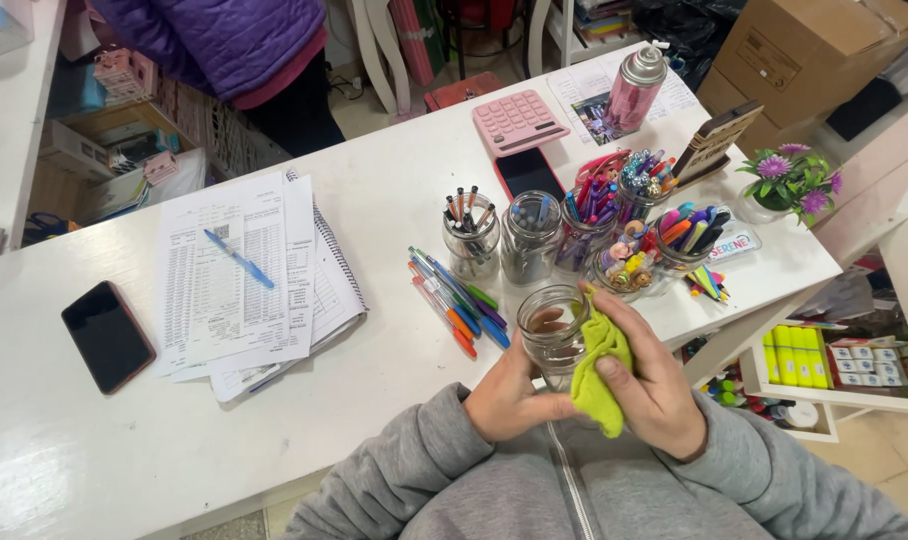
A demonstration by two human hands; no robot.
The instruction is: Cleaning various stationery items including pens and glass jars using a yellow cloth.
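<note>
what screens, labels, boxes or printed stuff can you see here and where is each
Black phone: left on the table, dark screen, reddish case.
Second phone: below the pink calculator, screen dark.
Printed sheets: table centre-left, white, blue pen on top.
Small sign: by the marker jars, white, pink-blue lettering.
Cardboard box: top right, brown, pale label.
Small boxes: lower-right shelf, white.

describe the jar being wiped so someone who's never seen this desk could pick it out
On the white table, look at the near edge in front of the person in the grey top. The glass jar sits there between both hands, left hand gripping it, right hand pressing a yellow-green cloth on its rim. Unlike the jars of pens behind, it is empty.
</note>
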